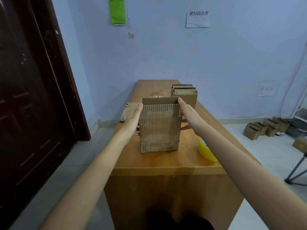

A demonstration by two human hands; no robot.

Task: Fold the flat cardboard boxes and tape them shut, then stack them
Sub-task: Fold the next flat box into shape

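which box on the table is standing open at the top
The box between the hands, nearest the table's front edge: its top flaps stand up, showing the hollow inside. The box behind it is folded shut.

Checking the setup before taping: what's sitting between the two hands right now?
In the head view, only the upright open-topped box stands between the left hand and right hand, which press flat on its two sides.

A dark door stands at nine o'clock; a green sheet and white notice hang at twelve; a tripod at four
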